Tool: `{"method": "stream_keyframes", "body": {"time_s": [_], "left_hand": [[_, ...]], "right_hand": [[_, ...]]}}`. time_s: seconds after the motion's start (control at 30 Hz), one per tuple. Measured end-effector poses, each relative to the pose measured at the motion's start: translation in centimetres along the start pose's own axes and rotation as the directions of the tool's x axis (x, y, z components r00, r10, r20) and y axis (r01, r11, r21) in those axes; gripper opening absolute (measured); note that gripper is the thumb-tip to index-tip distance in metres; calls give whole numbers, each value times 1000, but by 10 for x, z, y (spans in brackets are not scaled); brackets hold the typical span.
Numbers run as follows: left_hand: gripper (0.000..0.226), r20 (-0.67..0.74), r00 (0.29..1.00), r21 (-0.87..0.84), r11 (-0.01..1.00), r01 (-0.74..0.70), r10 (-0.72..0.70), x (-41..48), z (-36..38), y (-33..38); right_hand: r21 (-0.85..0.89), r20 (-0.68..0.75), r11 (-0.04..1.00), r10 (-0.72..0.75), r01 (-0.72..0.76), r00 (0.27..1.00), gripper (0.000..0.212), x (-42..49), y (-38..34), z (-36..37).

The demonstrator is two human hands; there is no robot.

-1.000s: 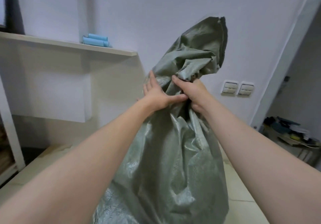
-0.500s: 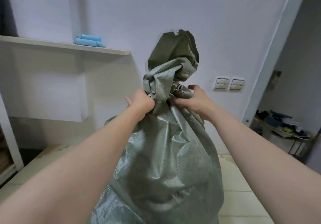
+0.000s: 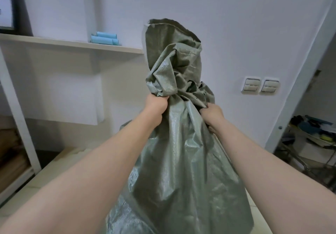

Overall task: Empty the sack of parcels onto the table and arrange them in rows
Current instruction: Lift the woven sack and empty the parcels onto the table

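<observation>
The grey-green woven sack (image 3: 181, 161) stands upright just in front of the person, between the two bare forearms, and its lower end runs out of view at the bottom edge. Its body bulges, but the fabric hides what is inside. The neck is bunched and creased, and the loose mouth rises above it with its hemmed edge flopped open. The left grip (image 3: 156, 104) is clenched round the bunched fabric on the left of the neck. The right grip (image 3: 211, 113) pinches a fold on the right side, slightly lower. Behind the sack, a white shelf (image 3: 54, 42) carries pale blue rolls (image 3: 104, 38) lying on their sides. Two wall switches (image 3: 260, 87) sit side by side to the right of the sack.
</observation>
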State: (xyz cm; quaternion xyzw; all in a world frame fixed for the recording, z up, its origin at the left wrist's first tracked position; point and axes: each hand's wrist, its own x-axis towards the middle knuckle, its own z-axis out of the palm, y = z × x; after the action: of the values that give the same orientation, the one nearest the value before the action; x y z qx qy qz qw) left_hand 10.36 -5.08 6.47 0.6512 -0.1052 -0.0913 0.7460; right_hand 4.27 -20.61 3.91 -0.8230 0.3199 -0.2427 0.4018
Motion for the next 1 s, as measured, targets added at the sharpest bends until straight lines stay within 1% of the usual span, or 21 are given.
{"method": "stream_keyframes", "body": {"time_s": [0.07,0.1,0.13,0.2,0.23,0.3,0.33,0.37,0.43,0.47,0.57,0.67,0.73,0.77,0.8,0.83,0.87,0.93,1.0], "left_hand": [[20,-35,998,-49,998,-47,45,11,6,10],[18,-39,997,-86,993,-76,73,16,9,18],[19,-38,995,-118,988,-100,96,19,12,28],[32,-62,989,-159,977,-144,136,27,16,50],[37,-80,983,-159,972,-173,162,30,16,60],[39,-96,974,-131,968,-215,204,32,13,75],[37,-92,974,-130,967,-217,207,33,9,77],[35,-88,978,-135,970,-200,190,34,5,77],[31,-107,980,-140,973,-184,170,33,-4,76],[30,-113,977,-135,972,-194,180,31,-6,79],[20,-107,967,-143,959,-246,232,21,-6,92],[24,-101,968,-143,959,-243,230,9,-1,93],[25,-101,969,-138,962,-237,225,6,2,91],[24,-107,969,-132,963,-235,222,6,2,91],[22,-116,970,-128,965,-229,215,5,2,91],[20,-125,971,-116,969,-216,202,3,1,90],[20,-132,974,-104,974,-200,186,1,1,88],[26,-123,981,-96,982,-162,150,0,-1,82],[37,-102,989,-59,992,-113,107,-2,0,74]], "right_hand": [[239,-119,968,-44,71,992,30,9,-14,-1],[326,-161,940,-46,97,986,32,12,-25,-5],[375,-189,918,-60,129,980,31,20,-36,-10],[434,-231,875,-124,216,965,26,36,-62,-22],[466,-250,848,-149,253,957,24,41,-74,-29],[510,-265,796,-214,325,940,24,43,-89,-35],[495,-242,803,-239,331,940,27,42,-89,-32],[453,-183,836,-254,311,950,28,40,-87,-28],[293,-61,928,-221,230,973,28,37,-81,-19],[242,-69,945,-208,219,976,26,35,-79,-18],[294,-187,906,-258,304,948,25,31,-83,-26],[154,-123,942,-281,298,952,22,22,-78,-36],[181,-162,929,-295,323,942,16,15,-72,-45],[215,-143,924,-292,318,946,16,11,-70,-50],[249,-80,926,-272,284,959,23,7,-69,-54],[298,11,926,-248,234,969,37,1,-67,-57],[343,96,923,-221,176,971,56,-5,-65,-59],[450,186,889,-189,87,964,98,-19,-64,-65],[574,262,818,-228,39,938,127,-30,-65,-68]]}}
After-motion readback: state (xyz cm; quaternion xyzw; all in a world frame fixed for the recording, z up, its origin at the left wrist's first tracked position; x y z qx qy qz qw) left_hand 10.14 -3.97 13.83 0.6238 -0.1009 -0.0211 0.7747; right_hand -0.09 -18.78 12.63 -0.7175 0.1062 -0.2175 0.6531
